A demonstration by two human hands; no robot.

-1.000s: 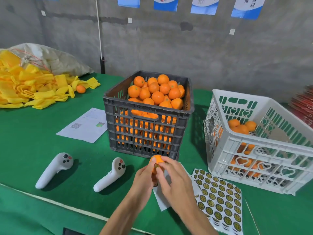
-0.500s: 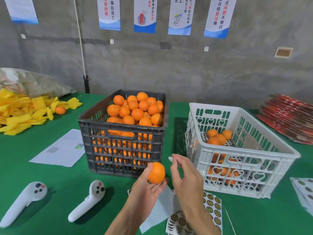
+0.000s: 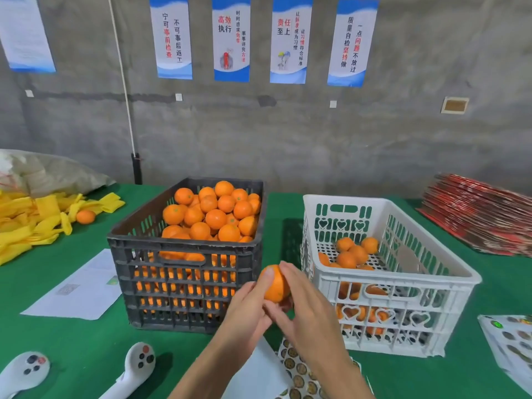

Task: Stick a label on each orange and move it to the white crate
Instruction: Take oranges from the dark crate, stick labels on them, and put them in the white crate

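Both hands now close around a single orange (image 3: 275,283) held between the dark crate (image 3: 184,283) and the white crate (image 3: 403,286); half a second ago the right hand (image 3: 305,309) hovered apart from the fruit, which rested in the left hand (image 3: 247,306) alone.

Two white controllers (image 3: 131,372), paper sheet (image 3: 77,289), wall posters (image 3: 231,38)
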